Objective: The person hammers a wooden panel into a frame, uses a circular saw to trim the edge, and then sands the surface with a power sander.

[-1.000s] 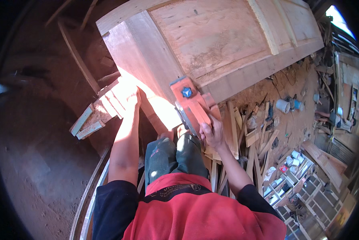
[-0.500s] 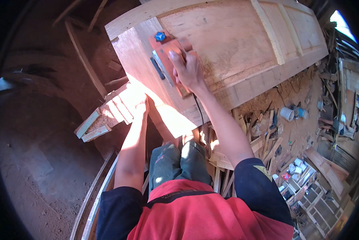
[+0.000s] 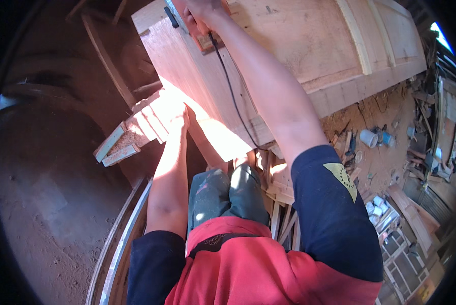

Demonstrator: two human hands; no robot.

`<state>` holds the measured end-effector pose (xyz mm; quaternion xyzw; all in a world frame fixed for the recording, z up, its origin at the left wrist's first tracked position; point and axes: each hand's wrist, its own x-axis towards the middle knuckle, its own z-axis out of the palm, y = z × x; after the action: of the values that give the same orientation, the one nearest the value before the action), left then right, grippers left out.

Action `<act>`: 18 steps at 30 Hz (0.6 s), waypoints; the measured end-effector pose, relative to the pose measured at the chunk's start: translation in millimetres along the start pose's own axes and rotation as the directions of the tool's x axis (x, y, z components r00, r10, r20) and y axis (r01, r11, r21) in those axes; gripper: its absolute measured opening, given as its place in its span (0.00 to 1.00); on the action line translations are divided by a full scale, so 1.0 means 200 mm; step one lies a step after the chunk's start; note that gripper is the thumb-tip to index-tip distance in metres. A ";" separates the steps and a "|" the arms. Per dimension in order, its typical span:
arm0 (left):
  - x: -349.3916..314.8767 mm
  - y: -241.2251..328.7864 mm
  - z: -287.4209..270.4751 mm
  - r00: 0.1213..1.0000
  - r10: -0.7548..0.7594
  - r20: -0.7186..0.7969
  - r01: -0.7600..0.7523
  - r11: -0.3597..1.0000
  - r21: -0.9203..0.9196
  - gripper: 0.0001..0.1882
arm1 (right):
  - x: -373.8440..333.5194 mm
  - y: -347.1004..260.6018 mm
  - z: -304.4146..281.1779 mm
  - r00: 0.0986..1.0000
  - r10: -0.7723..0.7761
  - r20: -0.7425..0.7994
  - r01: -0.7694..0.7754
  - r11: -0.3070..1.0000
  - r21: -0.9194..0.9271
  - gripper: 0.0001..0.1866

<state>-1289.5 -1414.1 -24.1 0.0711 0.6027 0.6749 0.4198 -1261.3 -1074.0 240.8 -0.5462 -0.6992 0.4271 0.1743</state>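
Observation:
A wooden panelled door [image 3: 294, 38] lies flat in front of me, with raised frame strips around its panels. My right hand [image 3: 203, 11] is closed round the handle of an orange electric planer [image 3: 208, 47], near the upper edge of the view, on the door's left end piece. A black cord [image 3: 231, 94] trails from the planer back over the door toward me. My left hand [image 3: 179, 116] is at the door's near left corner, beside a bracket of boards [image 3: 149, 119] strewn with shavings. Bright sunlight washes out its fingers, so their grip is hidden.
Long boards [image 3: 113, 244] stand at my lower left. Offcuts, a white bucket [image 3: 368, 138] and a blue container [image 3: 388, 139] lie on the dusty ground to the right. A wooden lattice frame [image 3: 403, 264] is at the lower right. A dark beam [image 3: 106, 61] slants at the upper left.
My right hand has pushed the planer away from me along the door's end piece, up toward the picture's upper edge. The cord has stretched out behind it. My left hand has stayed in place.

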 end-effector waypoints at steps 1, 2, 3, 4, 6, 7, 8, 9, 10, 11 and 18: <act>0.01 -0.01 -0.01 1.000 0.014 -0.002 -0.014 1.000 -0.001 0.08 | -0.08 0.06 -0.05 0.994 0.039 0.106 -0.050 0.993 0.104 0.39; 0.02 -0.02 -0.01 1.000 0.029 -0.002 -0.029 1.000 -0.006 0.08 | -0.22 0.15 -0.07 0.992 -0.022 0.121 -0.002 0.980 0.198 0.35; 0.04 -0.02 -0.01 0.999 0.044 -0.001 -0.044 0.999 -0.013 0.08 | -0.36 0.25 -0.09 0.987 -0.083 0.135 0.041 0.956 0.291 0.30; 0.05 -0.03 -0.02 0.998 0.062 -0.002 -0.062 0.998 -0.013 0.08 | -0.53 0.36 -0.11 0.977 -0.147 0.155 0.091 0.943 0.320 0.28; 0.08 -0.05 -0.02 0.995 0.097 0.004 -0.097 0.995 -0.017 0.08 | -0.85 0.57 -0.17 0.972 -0.210 0.107 0.161 0.924 0.347 0.27; 0.09 -0.06 -0.03 0.993 0.114 0.002 -0.114 0.993 -0.019 0.08 | -1.09 0.68 -0.23 0.974 -0.198 0.106 0.150 0.924 0.351 0.27; 0.10 -0.07 -0.03 0.991 0.136 0.001 -0.136 0.991 -0.019 0.08 | -1.32 0.77 -0.29 0.982 -0.126 0.138 0.076 0.944 0.320 0.27; 0.12 -0.08 -0.04 0.988 0.153 0.003 -0.153 0.988 -0.024 0.08 | -1.53 0.83 -0.35 0.982 -0.093 0.164 0.037 0.949 0.315 0.28; 0.13 -0.09 -0.05 0.985 0.159 -0.067 -0.157 0.987 0.022 0.08 | -1.72 0.89 -0.39 0.987 -0.005 0.164 -0.042 0.959 0.281 0.28; 0.14 -0.10 -0.05 0.982 0.188 0.012 -0.187 0.982 -0.027 0.08 | -1.89 0.94 -0.43 0.985 0.043 0.164 -0.086 0.961 0.264 0.28; 0.18 -0.13 -0.06 0.957 0.286 0.043 -0.281 0.954 -0.104 0.09 | -2.38 1.13 -0.55 0.972 0.158 0.172 -0.197 0.951 0.240 0.30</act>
<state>-1307.8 -1402.4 -64.7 0.1558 0.5406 0.7541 0.3389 -881.7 -1454.2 231.6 -0.5462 -0.5974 0.5675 0.1509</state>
